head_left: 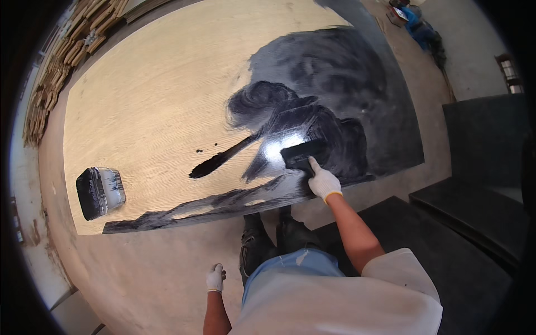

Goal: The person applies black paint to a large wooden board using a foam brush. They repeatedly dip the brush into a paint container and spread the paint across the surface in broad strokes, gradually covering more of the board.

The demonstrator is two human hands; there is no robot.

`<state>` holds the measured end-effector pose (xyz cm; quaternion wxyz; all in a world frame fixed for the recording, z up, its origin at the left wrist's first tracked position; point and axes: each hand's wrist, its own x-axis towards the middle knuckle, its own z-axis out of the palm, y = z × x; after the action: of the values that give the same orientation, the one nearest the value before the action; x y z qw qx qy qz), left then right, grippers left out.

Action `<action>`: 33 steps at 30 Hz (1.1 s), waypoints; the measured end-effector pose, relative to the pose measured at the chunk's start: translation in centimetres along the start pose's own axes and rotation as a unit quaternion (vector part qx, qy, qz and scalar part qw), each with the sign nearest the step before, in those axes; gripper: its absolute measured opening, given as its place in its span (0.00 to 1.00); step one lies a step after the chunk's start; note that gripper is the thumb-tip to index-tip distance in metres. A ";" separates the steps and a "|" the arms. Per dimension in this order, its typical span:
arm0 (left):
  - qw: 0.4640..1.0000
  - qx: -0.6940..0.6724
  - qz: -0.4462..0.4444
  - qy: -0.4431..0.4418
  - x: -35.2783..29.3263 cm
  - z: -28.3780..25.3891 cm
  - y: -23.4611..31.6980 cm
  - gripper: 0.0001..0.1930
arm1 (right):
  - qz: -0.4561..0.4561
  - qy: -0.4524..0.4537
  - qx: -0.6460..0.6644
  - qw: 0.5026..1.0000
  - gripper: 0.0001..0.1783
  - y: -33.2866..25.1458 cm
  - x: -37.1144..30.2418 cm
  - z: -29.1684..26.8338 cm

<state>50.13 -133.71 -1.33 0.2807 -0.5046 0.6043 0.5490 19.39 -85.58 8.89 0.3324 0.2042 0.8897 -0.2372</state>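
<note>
In a white knitted glove, my right hand [325, 185] grips the handle of a wide, flat black spreading tool [304, 154]. Whether its head is a brush or a pad cannot be made out. The tool lies on wet black paint [340, 128] coating the right part of a large pale wood-grain board [151, 106]. A thick black streak [223, 159] runs left from the tool, with small drops beside it. My left hand [215, 278], gloved too, hangs off the near edge with its fingers curled in and nothing seen in them.
A square plastic tub [100, 192] smeared with black stands on the board's near left corner. Stacked wooden pieces [72, 50] line the far left. Dark panels [419, 245] lie to my right, and another [486, 139] stands upright. Blue and dark items [421, 30] sit at the far right.
</note>
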 end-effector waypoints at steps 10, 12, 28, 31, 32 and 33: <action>1.000 -0.023 0.015 0.009 0.3 2.9 -0.6 0.17 | -0.047 -0.070 -0.055 0.995 0.41 4.7 -5.8 3.1; 1.000 -0.010 0.017 0.009 -0.4 3.3 -1.3 0.17 | -0.020 0.010 -0.039 0.999 0.42 12.8 -4.2 0.3; 0.988 0.120 0.061 0.079 -3.7 4.4 -8.2 0.21 | -0.327 -0.130 -0.300 0.887 0.44 -7.5 0.5 3.8; 0.990 0.084 0.064 0.094 -4.2 3.4 -8.5 0.21 | -0.293 -0.128 -0.295 0.900 0.45 -9.2 -2.2 7.5; 0.993 0.053 0.048 0.095 -4.4 2.7 -8.4 0.21 | -0.275 -0.127 -0.299 0.905 0.45 -8.0 -2.9 8.1; 0.995 0.023 0.033 0.096 -4.7 1.7 -8.4 0.22 | -0.256 -0.125 -0.301 0.910 0.45 -6.1 -3.5 8.1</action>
<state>59.02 -129.74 -0.78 0.2148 -0.5280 0.6570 0.4934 22.64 -95.75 7.62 0.4147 -0.1719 0.8916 -0.0590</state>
